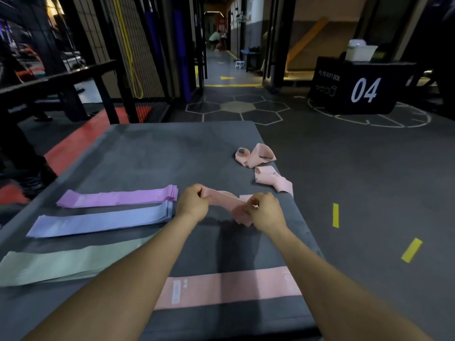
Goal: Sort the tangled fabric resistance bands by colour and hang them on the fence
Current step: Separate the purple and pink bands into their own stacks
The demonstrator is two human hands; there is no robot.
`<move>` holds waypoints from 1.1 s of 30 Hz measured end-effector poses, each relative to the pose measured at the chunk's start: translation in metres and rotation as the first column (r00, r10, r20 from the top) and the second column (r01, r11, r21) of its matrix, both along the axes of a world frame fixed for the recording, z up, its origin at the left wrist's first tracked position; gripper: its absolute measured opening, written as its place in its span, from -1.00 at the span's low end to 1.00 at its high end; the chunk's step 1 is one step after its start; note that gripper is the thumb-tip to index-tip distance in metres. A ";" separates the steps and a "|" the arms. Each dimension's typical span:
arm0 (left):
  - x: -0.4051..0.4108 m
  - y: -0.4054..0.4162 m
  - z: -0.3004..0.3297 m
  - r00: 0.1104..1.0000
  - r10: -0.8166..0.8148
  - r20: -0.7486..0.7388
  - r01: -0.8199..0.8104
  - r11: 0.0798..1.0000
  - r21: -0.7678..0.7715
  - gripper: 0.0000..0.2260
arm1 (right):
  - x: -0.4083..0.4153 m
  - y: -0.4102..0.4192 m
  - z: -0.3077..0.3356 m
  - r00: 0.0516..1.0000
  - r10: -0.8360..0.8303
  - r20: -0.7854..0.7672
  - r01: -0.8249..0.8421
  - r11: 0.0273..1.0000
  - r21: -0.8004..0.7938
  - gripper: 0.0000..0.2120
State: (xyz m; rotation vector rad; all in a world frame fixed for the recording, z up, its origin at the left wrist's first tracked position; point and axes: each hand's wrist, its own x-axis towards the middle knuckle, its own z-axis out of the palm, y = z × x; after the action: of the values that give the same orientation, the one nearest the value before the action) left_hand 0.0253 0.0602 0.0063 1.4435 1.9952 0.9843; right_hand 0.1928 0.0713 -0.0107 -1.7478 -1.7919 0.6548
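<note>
Both fists [192, 201] seemingly around pink band [221, 196]

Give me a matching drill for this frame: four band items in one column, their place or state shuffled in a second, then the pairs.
1. purple band
2. blue band
3. green band
4. twisted pink band

A. held between left hand and right hand
B. flat, nearest the camera on the left
C. flat, farthest of the three left bands
D. flat, middle of the three

Pairs: 1-C, 2-D, 3-B, 4-A
</note>
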 end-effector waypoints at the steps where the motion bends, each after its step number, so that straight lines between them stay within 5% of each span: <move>1: 0.002 -0.005 0.006 0.999 -0.006 0.047 0.006 1.000 0.014 -0.91 | 0.002 -0.004 0.005 1.000 0.007 -0.026 -0.007 1.000 0.006 -0.92; 9: 0.016 -0.027 0.032 0.967 -0.032 0.253 0.018 0.998 0.057 -0.87 | 0.019 -0.026 0.045 0.975 0.077 -0.209 -0.046 0.987 0.152 -0.89; 12: 0.020 -0.032 0.039 0.944 0.010 0.331 0.004 0.999 -0.042 -0.82 | 0.023 -0.034 0.055 0.956 0.074 -0.283 -0.026 0.985 0.169 -0.85; 16: 0.037 -0.050 0.050 0.834 0.030 0.552 0.106 0.971 -0.213 -0.78 | 0.024 -0.040 0.064 0.919 0.059 -0.390 0.005 0.987 0.162 -0.84; 22: 0.061 -0.055 0.057 0.709 -0.101 0.698 0.230 0.969 -0.095 -0.86 | 0.024 -0.054 0.069 0.889 0.179 -0.421 -0.106 0.976 0.192 -0.87; 25: 0.062 -0.055 0.056 0.706 -0.118 0.699 0.209 0.977 -0.046 -0.93 | 0.027 -0.062 0.073 0.827 0.276 -0.490 -0.215 0.960 0.178 -0.89; 29: 0.057 -0.056 0.055 0.759 -0.102 0.643 0.138 0.990 -0.006 -0.78 | 0.029 -0.069 0.080 0.742 0.301 -0.599 -0.306 0.947 0.097 -0.85; 33: 0.054 -0.062 0.053 0.822 -0.088 0.563 0.082 0.996 0.036 -0.92 | 0.028 -0.069 0.077 0.718 0.271 -0.641 -0.294 0.953 0.073 -0.89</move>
State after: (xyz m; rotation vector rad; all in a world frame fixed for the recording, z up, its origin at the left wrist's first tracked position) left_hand 0.0797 -0.0015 0.0595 1.0624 1.4760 1.2124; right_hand 0.2205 0.0022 0.0664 -1.0507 -1.5406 1.2488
